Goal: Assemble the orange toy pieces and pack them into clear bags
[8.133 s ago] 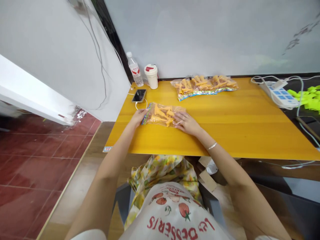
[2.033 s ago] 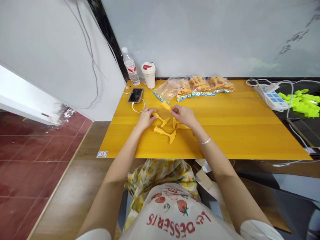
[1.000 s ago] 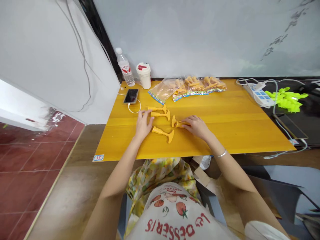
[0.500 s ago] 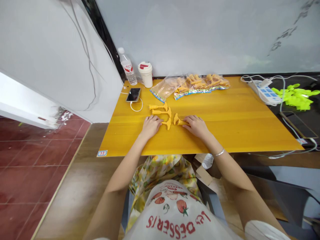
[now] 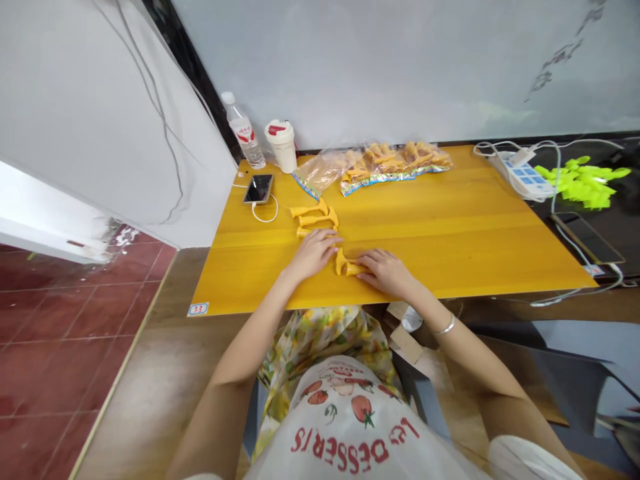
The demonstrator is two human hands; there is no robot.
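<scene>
My right hand [image 5: 385,272] is closed round the handle of a yellow plastic toy hammer [image 5: 341,264], low over the table, its head pointing left. My left hand [image 5: 313,255] is just left of that head, with its fingers stretched out to the right and apart from it. Two more yellow toy hammers [image 5: 315,219] lie side by side beyond my left hand, handles to the left. Nearest to the fingers is a third hammer [image 5: 303,232], mostly hidden by the hand.
Clear bags of yellow toy hammers [image 5: 383,160] lie along the back of the yellow table [image 5: 475,233]. At back left are a water bottle [image 5: 245,133], a white cup [image 5: 281,145] and a phone [image 5: 259,189]. A power strip [image 5: 527,177] and bright green pieces [image 5: 583,183] lie right.
My right hand has drawn its toy hammer nearer to me and slightly left. My left hand has shifted right and now covers most of the third hammer. The view has tilted slightly.
</scene>
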